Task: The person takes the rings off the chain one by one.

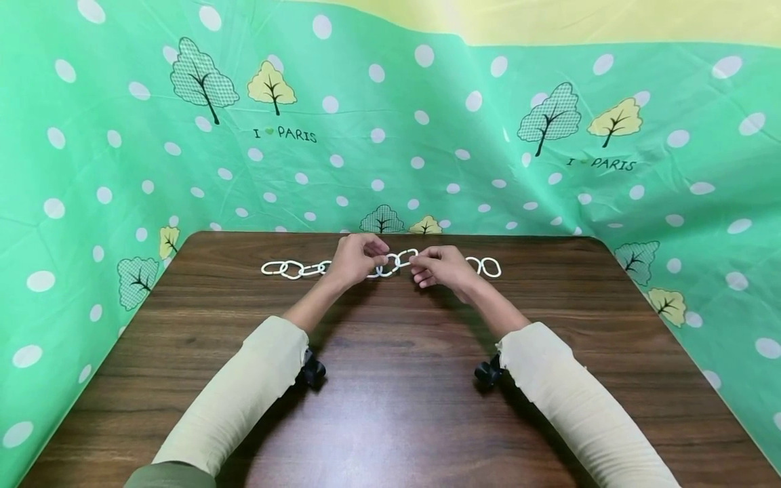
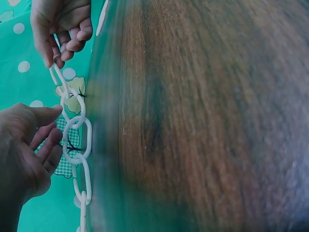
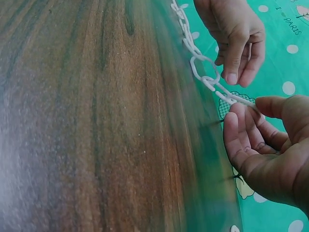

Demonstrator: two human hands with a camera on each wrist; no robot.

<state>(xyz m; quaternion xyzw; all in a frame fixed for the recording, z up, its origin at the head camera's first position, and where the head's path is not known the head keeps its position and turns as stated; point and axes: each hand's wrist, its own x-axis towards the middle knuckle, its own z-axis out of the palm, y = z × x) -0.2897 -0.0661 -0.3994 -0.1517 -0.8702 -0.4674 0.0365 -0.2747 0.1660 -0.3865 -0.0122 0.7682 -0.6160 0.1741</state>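
Observation:
A chain of white oval links [image 1: 293, 270] runs along the far part of the dark wooden table, partly hidden behind my left hand [image 1: 358, 257]. My right hand [image 1: 444, 268] pinches the chain's end link [image 3: 241, 100] between thumb and fingers and holds that end up. Next to the raised links, my left hand has its thumb and fingers apart and loosely bent. In the left wrist view the left thumb tip comes right at one link [image 2: 65, 107], with nothing gripped between the fingers.
Right of my right hand, a white ring-shaped link [image 1: 491, 267] lies on the table [image 1: 390, 407], with another beside it partly hidden by the hand. A green dotted cloth [image 1: 378, 163] printed with trees hangs directly behind the table's far edge.

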